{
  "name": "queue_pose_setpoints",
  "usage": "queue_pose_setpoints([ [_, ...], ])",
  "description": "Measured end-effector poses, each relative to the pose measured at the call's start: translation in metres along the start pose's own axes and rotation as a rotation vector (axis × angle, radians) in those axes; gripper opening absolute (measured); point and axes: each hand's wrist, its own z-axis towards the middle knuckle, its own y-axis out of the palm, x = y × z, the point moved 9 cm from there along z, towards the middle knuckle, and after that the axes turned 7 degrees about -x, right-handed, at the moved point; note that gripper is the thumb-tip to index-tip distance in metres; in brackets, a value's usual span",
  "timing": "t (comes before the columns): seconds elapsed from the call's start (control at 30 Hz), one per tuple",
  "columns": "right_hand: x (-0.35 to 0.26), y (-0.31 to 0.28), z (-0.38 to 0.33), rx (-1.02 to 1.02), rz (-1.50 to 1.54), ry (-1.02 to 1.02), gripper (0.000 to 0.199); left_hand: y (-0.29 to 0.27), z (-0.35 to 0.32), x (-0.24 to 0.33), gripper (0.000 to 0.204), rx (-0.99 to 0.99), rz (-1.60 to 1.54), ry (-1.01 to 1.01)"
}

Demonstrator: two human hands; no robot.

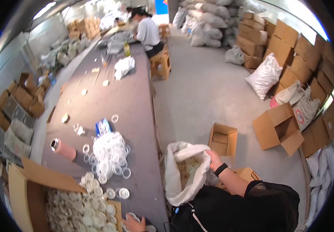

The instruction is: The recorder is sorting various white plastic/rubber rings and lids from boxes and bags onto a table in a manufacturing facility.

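Note:
My right hand [214, 160], with a dark band at the wrist, grips the rolled rim of a white woven sack [170, 174]. The sack stands open beside the table and holds pale pieces I cannot make out. At the table's near edge, my left hand [134, 223] has its fingers spread, next to a white round piece [131, 215] and the side of a cardboard box. That open cardboard box [20, 193] is full of white round lid-like pieces [78, 210]. Several of them spill over its far corner, near a loose lid [124, 193].
On the grey-covered table [93, 100] lie a heap of white rings [109, 152], a blue packet [102, 127] and a pink flask [64, 150]. Cardboard boxes [277, 127] and sacks [265, 75] line the right. A person [147, 33] sits at the far end.

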Motion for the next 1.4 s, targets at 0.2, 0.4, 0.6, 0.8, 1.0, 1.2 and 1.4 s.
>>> queue_pose_setpoints([
  [0.2, 0.010, -0.007, -0.007, 0.043, 0.046, -0.033, 0.020, -0.002, 0.009, 0.024, 0.062, 0.300, 0.038, 0.278],
  [0.4, 0.019, 0.006, -0.008, 0.040, -0.013, -0.007, 0.019, 0.011, 0.011, 0.053, 0.054, 0.096, -0.029, 0.476],
  [0.6, 0.022, -0.022, 0.005, 0.054, -0.072, -0.042, 0.019, -0.006, 0.006, 0.062, 0.059, 0.105, -0.137, 0.585],
  [0.8, 0.021, -0.016, 0.002, 0.050, -0.085, -0.075, 0.018, 0.012, 0.007, 0.054, 0.061, 0.006, -0.152, 0.629],
  [1.0, 0.019, -0.011, -0.004, 0.110, -0.113, -0.049, 0.018, -0.011, -0.005, 0.062, 0.061, -0.010, -0.289, 0.713],
  [1.2, 0.022, -0.012, 0.001, 0.102, -0.152, -0.041, 0.018, 0.013, 0.004, 0.074, 0.062, -0.212, -0.185, 0.612],
  [1.4, 0.021, -0.013, 0.001, 0.131, -0.162, -0.035, 0.017, 0.031, 0.016, 0.071, 0.062, -0.287, -0.080, 0.576],
])
